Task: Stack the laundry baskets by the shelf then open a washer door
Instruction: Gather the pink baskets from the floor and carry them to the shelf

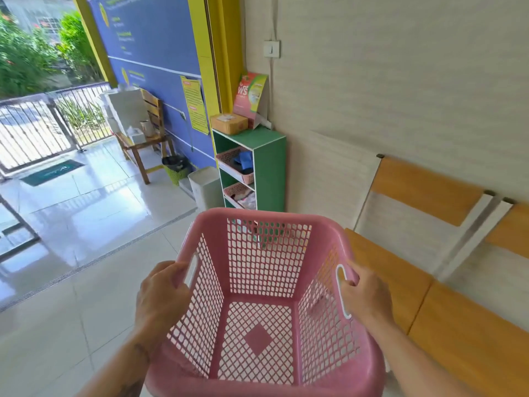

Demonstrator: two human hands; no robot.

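Head view: tiled floor point(86, 224) ahead; green shelf point(269, 164) stands against the wall, well ahead. Pink basket point(266, 299) is carried clear of the floor, empty. Left hand point(163, 296) and right hand point(365, 293) grip its side handles, fingers curled closed through the slots. Step judged: carrying to shelf. Next: walk forward, lower beside shelf base. No washer in view.

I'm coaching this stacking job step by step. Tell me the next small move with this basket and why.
Probably carry the pink laundry basket forward toward the green shelf. Both the left hand and the right hand grip its side handles, it looks empty, and the shelf stands ahead against the wall, past bare tiled floor.
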